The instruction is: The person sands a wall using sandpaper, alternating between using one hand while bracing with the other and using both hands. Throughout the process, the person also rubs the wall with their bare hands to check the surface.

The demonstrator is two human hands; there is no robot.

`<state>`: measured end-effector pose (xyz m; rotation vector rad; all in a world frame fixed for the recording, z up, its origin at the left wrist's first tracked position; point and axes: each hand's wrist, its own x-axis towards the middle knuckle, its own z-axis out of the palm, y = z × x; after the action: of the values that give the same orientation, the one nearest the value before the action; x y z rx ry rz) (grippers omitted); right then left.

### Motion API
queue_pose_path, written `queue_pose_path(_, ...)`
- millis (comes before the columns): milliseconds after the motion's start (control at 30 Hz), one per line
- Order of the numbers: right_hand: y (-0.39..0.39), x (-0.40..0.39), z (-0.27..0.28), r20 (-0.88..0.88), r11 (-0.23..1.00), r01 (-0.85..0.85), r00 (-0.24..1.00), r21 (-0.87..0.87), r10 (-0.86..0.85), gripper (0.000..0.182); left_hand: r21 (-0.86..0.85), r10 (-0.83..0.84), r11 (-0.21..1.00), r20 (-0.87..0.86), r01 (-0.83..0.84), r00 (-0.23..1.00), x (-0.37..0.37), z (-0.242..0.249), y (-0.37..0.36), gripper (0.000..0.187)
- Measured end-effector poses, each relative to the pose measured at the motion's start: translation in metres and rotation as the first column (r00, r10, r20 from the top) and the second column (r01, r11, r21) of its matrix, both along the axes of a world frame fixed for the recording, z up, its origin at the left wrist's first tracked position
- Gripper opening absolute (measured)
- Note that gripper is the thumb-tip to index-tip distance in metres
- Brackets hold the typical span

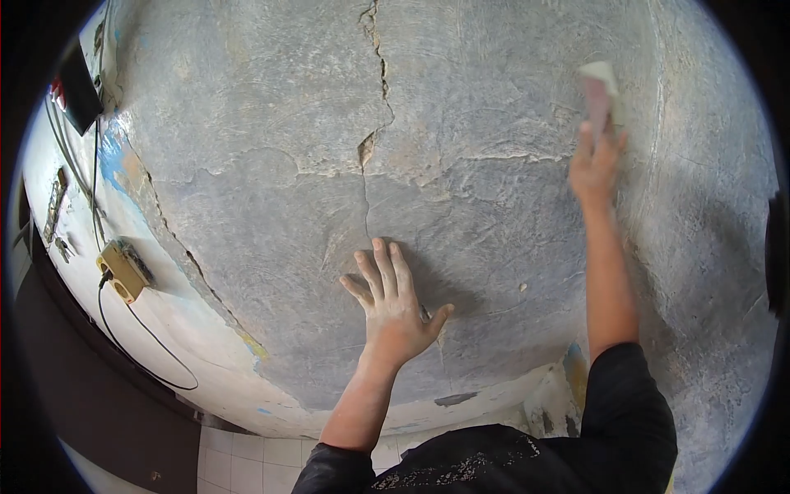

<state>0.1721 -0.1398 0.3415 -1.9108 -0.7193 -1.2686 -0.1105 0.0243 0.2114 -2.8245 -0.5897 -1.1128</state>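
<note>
A grey plastered wall [494, 239] fills most of the head view, with a jagged vertical crack [382, 70] running down from the top. My left hand [397, 309] lies flat against it, fingers spread and dusty, just below the crack's lower end. Higher up on the right, my right hand [597, 169] is closed around a flat scraper-like tool [599, 95]. The tool is smeared by motion; its wide pale end points upward, over the wall surface. A rough horizontal ridge [510, 156] of plaster ends close to my right hand.
On the left, a power socket box [125, 270] carries a plugged-in black cable [169, 384]. Keys [63, 249] hang near a dark box [77, 86] with wires. Another crack [193, 262] follows the plaster's left edge. White floor tiles [247, 461] show at the bottom.
</note>
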Motion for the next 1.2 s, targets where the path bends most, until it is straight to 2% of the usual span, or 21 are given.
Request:
queue_pose_path(67,0.027,-0.027,-0.027,0.496,0.986,-0.098,0.855,-0.138,0.155,0.052,-0.006,0.001,1.000,-0.012,-0.001,1.000,0.007,0.001,-0.004,0.124)
queue_pose_path(100,0.031,-0.043,-0.041,0.497,0.986,-0.100,0.854,-0.134,0.154,0.052,-0.001,0.010,1.000,-0.024,-0.010,1.000,0.009,0.000,-0.005,0.124)
queue_pose_path(167,0.034,-0.058,-0.064,0.419,0.649,-0.269,0.580,-0.711,0.699,0.055,0.012,0.020,1.000,-0.038,-0.020,0.999,0.013,-0.001,-0.009,0.125)
queue_pose_path(200,0.038,-0.040,-0.065,0.422,0.653,-0.272,0.580,-0.707,0.697,0.055,0.017,0.023,1.000,-0.046,-0.023,0.999,0.014,0.000,-0.011,0.125)
queue_pose_path(233,0.042,-0.009,-0.061,0.080,0.417,-0.784,0.431,-0.460,0.899,0.052,0.020,0.026,0.999,-0.055,-0.025,0.998,0.016,0.001,-0.013,0.125)
queue_pose_path(267,0.042,0.015,-0.057,-0.140,0.078,-0.997,0.076,0.008,0.987,0.049,0.017,0.027,1.000,-0.059,-0.026,0.998,0.018,0.001,-0.013,0.125)
queue_pose_path(300,0.023,0.019,-0.035,0.125,0.637,-0.771,0.629,-0.026,0.767,0.042,0.014,0.022,1.000,-0.041,-0.021,0.999,0.020,0.001,-0.014,0.126)
queue_pose_path(333,0.005,0.016,-0.016,0.354,0.957,-0.275,0.907,0.093,0.227,0.040,0.009,0.018,1.000,-0.022,-0.018,1.000,0.021,-0.001,-0.015,0.126)
queue_pose_path(433,0.011,0.023,-0.024,0.176,0.954,-0.182,0.974,0.237,0.142,0.042,-0.012,0.026,1.000,-0.030,-0.026,0.999,0.026,-0.003,-0.016,0.127)
queue_pose_path(500,0.032,-0.012,-0.047,0.526,0.958,-0.198,0.803,-0.208,0.280,0.046,-0.010,0.041,0.999,-0.037,-0.042,0.998,0.026,-0.002,-0.017,0.127)
queue_pose_path(567,0.041,-0.031,-0.061,0.490,0.637,-0.279,0.446,-0.719,0.749,0.048,-0.011,0.051,0.999,-0.049,-0.052,0.997,0.027,-0.003,-0.018,0.127)
queue_pose_path(600,0.038,-0.031,-0.057,0.487,0.634,-0.285,0.445,-0.719,0.752,0.048,-0.015,0.054,0.998,-0.044,-0.055,0.998,0.028,-0.004,-0.018,0.126)
queue_pose_path(733,0.015,-0.013,-0.008,0.485,0.958,-0.271,0.827,-0.095,0.282,0.038,-0.023,0.057,0.998,-0.053,-0.058,0.997,0.026,-0.004,-0.015,0.124)
queue_pose_path(800,0.001,0.025,-0.008,-0.208,0.928,-0.281,0.920,0.244,0.333,0.047,-0.026,0.050,0.998,-0.036,-0.051,0.998,0.026,-0.005,-0.015,0.124)
queue_pose_path(833,0.014,0.025,-0.017,-0.205,0.927,-0.289,0.918,0.238,0.339,0.047,-0.018,0.038,0.999,-0.019,-0.039,0.999,0.025,-0.005,-0.015,0.124)
queue_pose_path(900,0.046,-0.009,-0.027,0.493,0.847,-0.519,0.770,0.115,0.404,0.040,-0.022,0.039,0.999,-0.013,-0.039,0.999,0.025,-0.005,-0.014,0.123)
queue_pose_path(967,0.053,-0.031,-0.057,0.344,0.646,-0.516,0.564,-0.563,0.750,0.041,-0.026,0.032,0.999,-0.015,-0.032,0.999,0.025,-0.007,-0.013,0.123)
queue_pose_path(1067,0.060,-0.034,-0.053,0.602,0.777,-0.316,0.498,-0.545,0.625,0.039,-0.004,0.008,1.000,0.012,-0.008,1.000,0.023,-0.012,-0.007,0.122)
queue_pose_path(1100,0.055,-0.025,-0.041,0.086,0.387,-0.856,0.382,-0.342,0.920,0.039,0.013,-0.005,1.000,-0.004,0.005,1.000,0.021,-0.013,-0.005,0.121)
queue_pose_path(1167,0.023,-0.015,0.002,0.534,0.953,-0.268,0.790,-0.141,0.301,0.040,0.030,-0.031,0.999,-0.017,0.031,0.999,0.017,-0.015,-0.002,0.120)
queue_pose_path(1200,0.017,0.005,0.004,0.204,0.970,-0.222,0.959,0.103,0.198,0.042,0.022,-0.031,0.999,-0.016,0.031,0.999,0.017,-0.015,-0.001,0.120)
